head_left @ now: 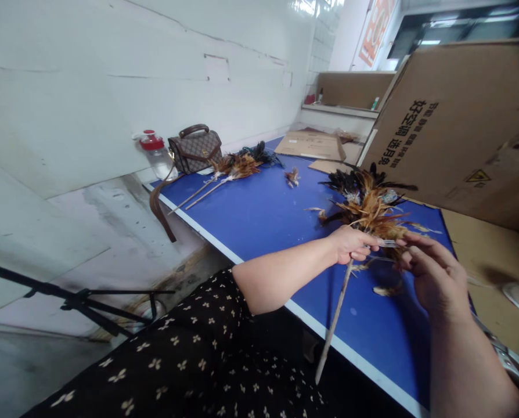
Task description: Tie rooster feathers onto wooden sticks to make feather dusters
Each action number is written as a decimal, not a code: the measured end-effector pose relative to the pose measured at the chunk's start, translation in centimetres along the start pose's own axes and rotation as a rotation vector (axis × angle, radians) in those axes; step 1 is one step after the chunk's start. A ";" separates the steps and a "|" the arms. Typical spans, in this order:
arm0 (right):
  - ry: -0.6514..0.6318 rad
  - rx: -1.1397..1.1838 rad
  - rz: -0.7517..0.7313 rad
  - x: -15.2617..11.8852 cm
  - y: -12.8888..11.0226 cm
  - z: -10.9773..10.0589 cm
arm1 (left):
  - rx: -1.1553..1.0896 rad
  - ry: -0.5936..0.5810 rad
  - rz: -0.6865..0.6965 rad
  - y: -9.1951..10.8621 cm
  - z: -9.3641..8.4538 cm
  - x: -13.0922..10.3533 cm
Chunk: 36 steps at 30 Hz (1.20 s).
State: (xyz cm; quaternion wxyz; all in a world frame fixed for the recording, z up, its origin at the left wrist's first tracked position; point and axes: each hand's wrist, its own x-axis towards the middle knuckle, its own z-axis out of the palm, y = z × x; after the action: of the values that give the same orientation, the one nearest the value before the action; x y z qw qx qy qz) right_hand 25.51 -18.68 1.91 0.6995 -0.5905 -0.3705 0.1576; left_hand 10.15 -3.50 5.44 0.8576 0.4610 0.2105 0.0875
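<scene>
My left hand [352, 244] is closed round the top of a thin wooden stick [335, 319], just below a bunch of brown and black feathers [368, 203]. The stick slants down past the front edge of the blue table [259, 215]. A clear, thin strip [388, 243] is stretched between the fingers of both hands. My right hand [436, 270] pinches its other end, to the right of the stick. Loose feathers [388, 289] lie on the table beneath the hands.
Two feathered sticks [242, 164], a brown handbag [196, 151] and a red-capped bottle [155, 154] sit at the back left. A large cardboard box [464, 128] stands at the right, with metal scissors [510, 360] near my right forearm. A black tripod [85, 299] is at the lower left.
</scene>
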 end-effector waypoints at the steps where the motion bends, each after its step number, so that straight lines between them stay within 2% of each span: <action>1: -0.044 -0.011 0.019 -0.1 -0.1 -0.1 | 0.003 -0.004 0.000 0.0 0.0 0.0; 3: -0.107 -0.050 0.043 -0.1 -0.1 -0.2 | 0.016 -0.007 -0.006 0.1 -0.1 0.1; 5: -0.117 -0.096 0.037 -0.2 0.1 -0.2 | 0.028 -0.013 -0.014 0.1 -0.1 0.1; 13: -0.004 -0.236 -0.047 0.0 1.0 -0.2 | 0.030 -0.037 -0.018 -0.1 0.1 -0.1; 19: -0.013 -0.245 -0.057 0.2 1.7 -0.6 | 0.018 -0.034 -0.021 -0.2 0.0 0.0; 23: -0.006 -0.211 -0.054 0.1 1.3 -0.3 | 0.027 -0.029 -0.017 -0.3 0.0 0.0; 30: -0.094 -0.107 -0.009 -0.2 0.3 -0.1 | 0.028 -0.027 -0.017 -0.2 -0.1 0.1; 36: -0.178 -0.108 0.073 -0.3 -0.2 -0.3 | 0.010 -0.062 0.006 -0.2 -0.2 0.3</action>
State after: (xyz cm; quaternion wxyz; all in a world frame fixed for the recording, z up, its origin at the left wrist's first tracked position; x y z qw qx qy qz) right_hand 25.48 -19.11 1.95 0.6246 -0.6242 -0.4173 0.2147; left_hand 10.30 -3.37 5.07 0.8612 0.4683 0.1828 0.0745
